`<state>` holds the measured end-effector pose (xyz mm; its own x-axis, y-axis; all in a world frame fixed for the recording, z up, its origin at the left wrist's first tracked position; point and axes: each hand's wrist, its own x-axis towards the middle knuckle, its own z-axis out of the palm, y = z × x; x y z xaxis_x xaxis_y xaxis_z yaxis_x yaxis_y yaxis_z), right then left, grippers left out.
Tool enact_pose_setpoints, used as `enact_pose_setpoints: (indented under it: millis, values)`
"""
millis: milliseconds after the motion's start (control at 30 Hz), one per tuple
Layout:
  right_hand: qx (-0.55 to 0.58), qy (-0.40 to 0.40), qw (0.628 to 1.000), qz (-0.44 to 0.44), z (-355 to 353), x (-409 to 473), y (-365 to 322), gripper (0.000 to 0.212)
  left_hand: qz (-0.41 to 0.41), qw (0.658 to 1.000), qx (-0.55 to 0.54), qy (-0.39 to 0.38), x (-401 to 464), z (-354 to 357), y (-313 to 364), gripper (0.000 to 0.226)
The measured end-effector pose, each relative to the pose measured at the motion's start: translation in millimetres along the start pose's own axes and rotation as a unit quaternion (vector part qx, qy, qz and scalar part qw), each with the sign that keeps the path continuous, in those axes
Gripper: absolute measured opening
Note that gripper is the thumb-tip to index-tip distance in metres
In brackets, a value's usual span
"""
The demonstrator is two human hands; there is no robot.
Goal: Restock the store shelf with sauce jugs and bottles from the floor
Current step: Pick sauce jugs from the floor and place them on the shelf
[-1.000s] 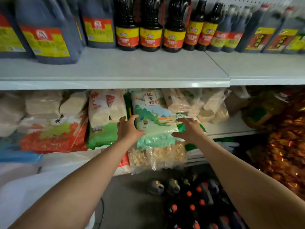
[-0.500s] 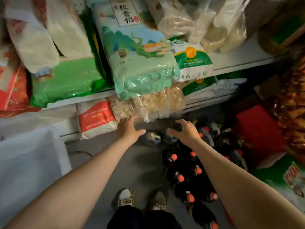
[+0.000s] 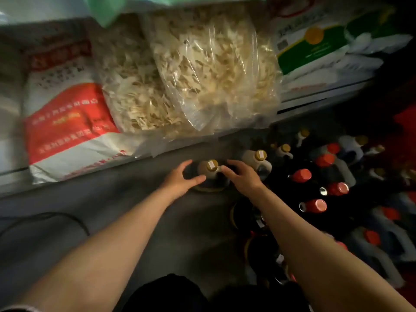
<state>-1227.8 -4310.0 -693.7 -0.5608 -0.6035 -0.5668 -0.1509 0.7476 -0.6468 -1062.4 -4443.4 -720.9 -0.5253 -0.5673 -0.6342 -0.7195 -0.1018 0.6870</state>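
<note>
Head view, sole camera. Gold-capped jug [image 3: 211, 174] standing upright on grey floor [image 3: 126, 212], just ahead of centre frame, long axis vertical and running near straight toward the lens, so cap seen almost end-on. Left hand [image 3: 180, 179] at 9 o'clock of the jug, fingers spread and gently curved, thumb reaching across the near shoulder; contact with the body not confirmed, possibly just touching. Right hand [image 3: 242, 176] at 3 o'clock, fingers likewise spread, tips at or beside the neck; nothing enclosed as yet. Both hands unclenched, neither gripping. Roughly equal reach on each side; right fingertips judged marginally closer to the neck.

Second gold-capped jug [image 3: 258, 162] at 1 o'clock of the first, just beside the right hand's knuckles. Red-capped bottles [image 3: 315, 176] clustered at 3 to 4 o'clock, well packed together. Clear bags of dried strips [image 3: 202, 70] overhanging the low shelf edge [image 3: 324, 102] at 12 o'clock.

Judgement: two-sided clasp pending, then straight vertical lift. Risk noted: overhanging bags directly above lift path; neighbouring jug liable to be knocked.
</note>
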Motion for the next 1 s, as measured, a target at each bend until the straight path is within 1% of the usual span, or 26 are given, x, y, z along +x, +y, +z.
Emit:
enact_pose_setpoints:
  millis: [67,167,200,233,333,467,533,600,667,767,900,933,1000]
  values:
    - [0.031,-0.007,0.999,-0.003,11,19,15,0.055,0.024,0.999,-0.007,-0.035,30,8,-11,0.092]
    - [0.038,-0.029,0.999,-0.015,21,33,26,0.047,0.054,0.996,-0.029,-0.067,62,14,-23,0.114]
    - [0.041,-0.033,0.998,-0.016,21,36,27,0.044,0.057,0.995,-0.035,-0.071,67,14,-27,0.118]
    - [0.044,-0.037,0.998,-0.018,21,35,26,0.042,0.057,0.995,-0.038,-0.072,69,15,-29,0.115]
    - [0.06,-0.063,0.996,-0.013,19,32,27,0.041,0.063,0.995,-0.034,-0.074,68,16,-33,0.094]
    - [0.085,-0.083,0.993,0.001,17,41,30,0.042,0.091,0.993,-0.034,-0.062,74,18,-34,0.082]
    - [0.109,-0.08,0.991,0.009,17,49,28,0.046,0.102,0.992,-0.055,-0.049,78,20,-35,0.077]
    - [0.132,-0.076,0.988,0.034,18,52,22,0.054,0.102,0.991,-0.079,-0.034,79,22,-34,0.072]
    - [0.169,-0.053,0.982,0.062,25,48,17,0.063,0.1,0.99,-0.097,-0.029,78,22,-31,0.071]
    - [0.239,0.01,0.97,0.052,42,40,19,0.061,0.09,0.991,-0.095,-0.038,80,19,-28,0.076]
    - [0.274,0.083,0.958,0.007,60,40,30,0.047,0.087,0.992,-0.093,-0.022,86,14,-26,0.11]
    - [0.283,0.101,0.954,0.001,62,42,33,0.044,0.092,0.991,-0.093,-0.015,87,13,-27,0.114]
    - [0.282,0.129,0.951,-0.009,66,46,37,0.04,0.095,0.991,-0.092,-0.013,86,12,-29,0.116]
